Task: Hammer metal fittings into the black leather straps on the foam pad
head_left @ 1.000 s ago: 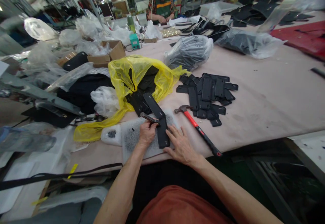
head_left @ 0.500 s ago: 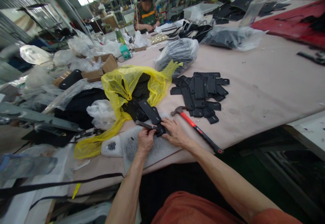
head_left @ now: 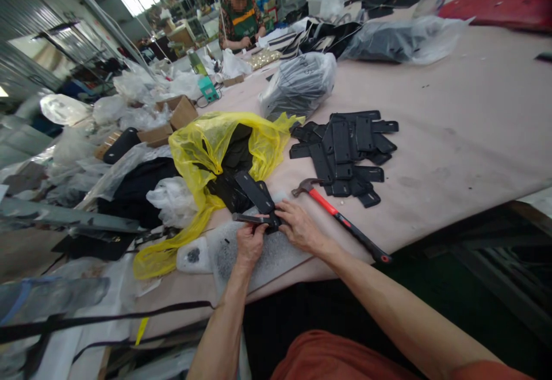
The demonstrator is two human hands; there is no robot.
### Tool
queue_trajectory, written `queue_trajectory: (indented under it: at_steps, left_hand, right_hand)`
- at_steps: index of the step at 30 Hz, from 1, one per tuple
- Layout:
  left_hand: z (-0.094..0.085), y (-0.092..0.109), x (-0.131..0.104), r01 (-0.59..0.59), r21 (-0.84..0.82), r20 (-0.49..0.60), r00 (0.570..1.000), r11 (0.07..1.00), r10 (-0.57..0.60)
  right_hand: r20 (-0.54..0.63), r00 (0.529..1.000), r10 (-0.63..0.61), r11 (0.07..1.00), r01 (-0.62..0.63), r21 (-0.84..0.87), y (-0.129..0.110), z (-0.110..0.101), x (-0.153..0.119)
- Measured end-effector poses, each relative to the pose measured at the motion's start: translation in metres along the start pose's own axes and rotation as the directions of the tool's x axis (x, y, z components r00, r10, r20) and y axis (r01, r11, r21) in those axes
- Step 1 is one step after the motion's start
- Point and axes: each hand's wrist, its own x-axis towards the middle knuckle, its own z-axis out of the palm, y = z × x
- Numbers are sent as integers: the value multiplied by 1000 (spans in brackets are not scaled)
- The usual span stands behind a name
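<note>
Fingers (head_left: 260,229) of left hand (head_left: 250,245) pinch slim metallic bar (head_left: 246,218).

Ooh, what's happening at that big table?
A person's left hand grips a metal tool at a small black piece, while the right hand is spread beside that piece. A red-and-black hammer lies nearby, close to a pile of black pieces. Beyond the hands, an open yellow bag holds dark things.

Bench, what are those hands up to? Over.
Left hand gripping slim metal tool. Right hand at black piece. Hammer lying on table, clear of both hands.
</note>
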Motion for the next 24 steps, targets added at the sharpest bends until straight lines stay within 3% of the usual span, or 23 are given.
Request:
queue_trajectory:
  at_steps: [6,15,24]
  left_hand:
    - [3,0,4,-36,56,53,998,998,33]
    - [6,-5,3,-17,72,10,1000,997,16]
    - [17,-6,5,-203,301,81,979,932,187]
  right_hand:
    - [4,1000,20,1000,-20,13,-1,-3,1]
    - [4,1000,26,999,-27,36,-1,-5,1]
    - [10,999,31,999,-32,25,0,-2,0]
